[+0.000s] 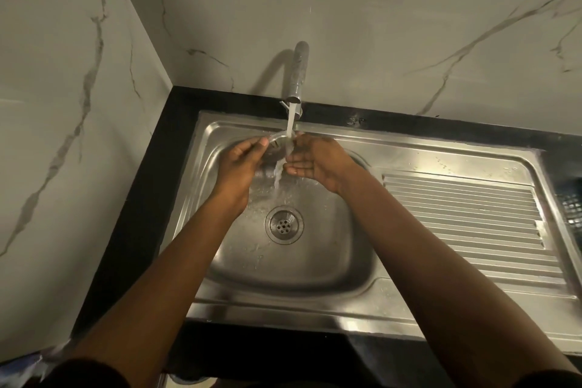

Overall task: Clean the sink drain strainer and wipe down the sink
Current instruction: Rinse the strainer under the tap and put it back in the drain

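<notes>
strainer (278, 139) out of the drain (284, 225), up under the running tap (299, 72) | left hand (239, 161) pinching its rim, right hand (315, 162) flat-fingered against it | rinse half done i'd guess, sink (283, 312) wipe not started

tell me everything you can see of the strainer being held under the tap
The strainer is small, round, shiny metal, its middle too blurred to read. It is held above the basin, in running water from the tap. The left hand pinches its left rim; the right hand touches its right edge.
</notes>
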Available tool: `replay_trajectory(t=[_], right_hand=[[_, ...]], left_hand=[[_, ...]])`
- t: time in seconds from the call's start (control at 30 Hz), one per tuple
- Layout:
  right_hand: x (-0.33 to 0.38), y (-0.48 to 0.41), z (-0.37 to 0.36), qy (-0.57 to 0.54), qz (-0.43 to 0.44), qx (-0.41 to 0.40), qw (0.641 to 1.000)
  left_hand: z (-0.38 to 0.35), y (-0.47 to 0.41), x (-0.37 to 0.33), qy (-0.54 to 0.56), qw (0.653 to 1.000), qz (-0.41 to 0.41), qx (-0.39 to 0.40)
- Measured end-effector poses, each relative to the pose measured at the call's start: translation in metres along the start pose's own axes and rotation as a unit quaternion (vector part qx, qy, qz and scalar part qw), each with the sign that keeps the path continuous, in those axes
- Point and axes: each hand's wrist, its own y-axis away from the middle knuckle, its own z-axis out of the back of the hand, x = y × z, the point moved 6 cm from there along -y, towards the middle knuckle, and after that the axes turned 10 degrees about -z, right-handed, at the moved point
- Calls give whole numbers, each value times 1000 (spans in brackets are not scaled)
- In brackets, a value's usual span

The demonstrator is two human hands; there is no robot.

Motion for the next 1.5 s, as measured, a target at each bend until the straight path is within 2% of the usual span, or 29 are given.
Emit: replay_trajectory(t=[0.13,0.23,0.37,0.53,0.63,0.77,0.9,1.07,1.3,1.5], right_hand=[[4,5,11,7,-15,-12,1000],[5,8,19,-12,-16,-18,1000],[2,10,26,-51,-9,-32,998],[-2,14,30,-37,38,-51,997],[-6,15,38,13,84,-97,992],[-5,20,52,143,137,-188,962],[-1,28,58,192,165,-213,944],[-1,34,60,162,180,-195,951],[-1,42,56,145,185,-168,957],[-3,40,55,117,181,-163,963]], left_hand=[[-15,9,-9,-53,994,-54,78],[-17,8,-5,-63,990,-52,111],[-18,5,-2,-68,991,-22,115],[-16,-23,-10,-118,990,2,80],[-31,-45,-19,-105,986,37,128],[-56,-66,-33,-12,987,83,136],[-65,-80,-25,1,985,93,143],[-64,-79,-11,27,993,75,87],[-65,-78,-12,62,994,68,60],[-81,-76,-13,51,990,55,118]])
